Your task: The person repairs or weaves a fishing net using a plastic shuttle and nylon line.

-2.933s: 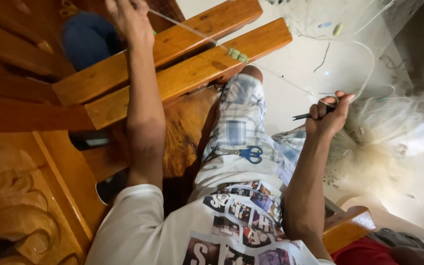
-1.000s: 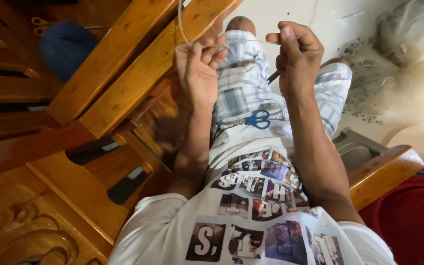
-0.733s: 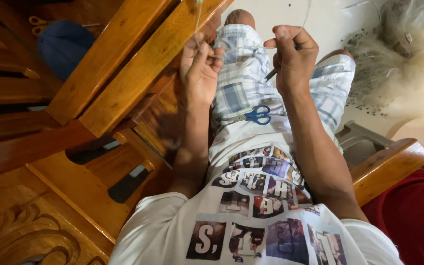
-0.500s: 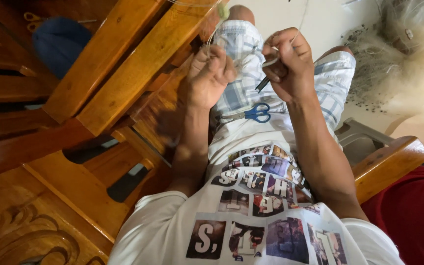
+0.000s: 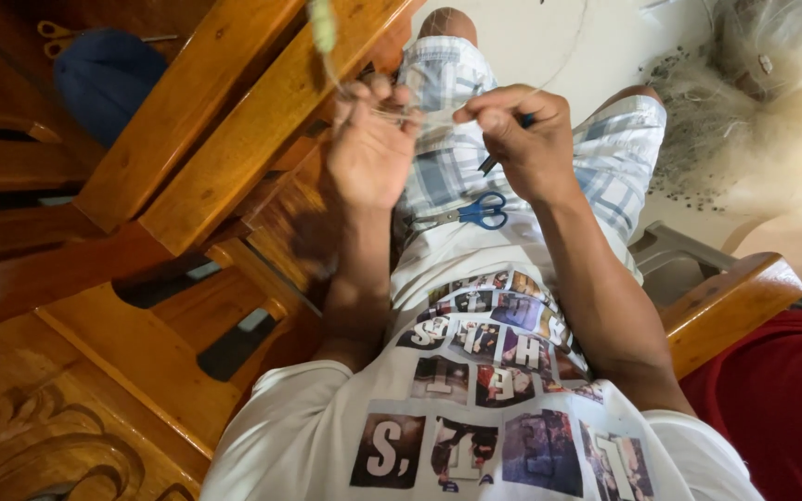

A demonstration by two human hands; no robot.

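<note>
While the person sits in a wooden chair, both hands are raised above the lap and held close together. The left hand (image 5: 368,148) is closed, its fingertips pinching a thin, clear line (image 5: 401,116) that runs up to a pale green float (image 5: 323,23) near the top edge of the view. The right hand (image 5: 517,139) is also closed, pinching the same line at its other end and gripping a slim dark tool (image 5: 494,160) whose tip projects below the fist; the exact kind of tool cannot be told. The line spans the short gap between the two hands and a further strand curves away up and to the right. Directly below the hands, a pair of blue-handled scissors (image 5: 471,213) lies on the lap, resting on the plaid shorts (image 5: 605,167) just above the hem of the white printed shirt (image 5: 475,399). To the left, two slanting wooden rails (image 5: 206,121) pass close beside the left hand, with a blue rounded object (image 5: 104,79) beyond them. To the right, a heap of fine pale netting (image 5: 754,121) lies on the floor, well apart from the hands. A wooden armrest (image 5: 726,306) stands beside the right forearm, with red fabric (image 5: 782,399) just beyond it.
</note>
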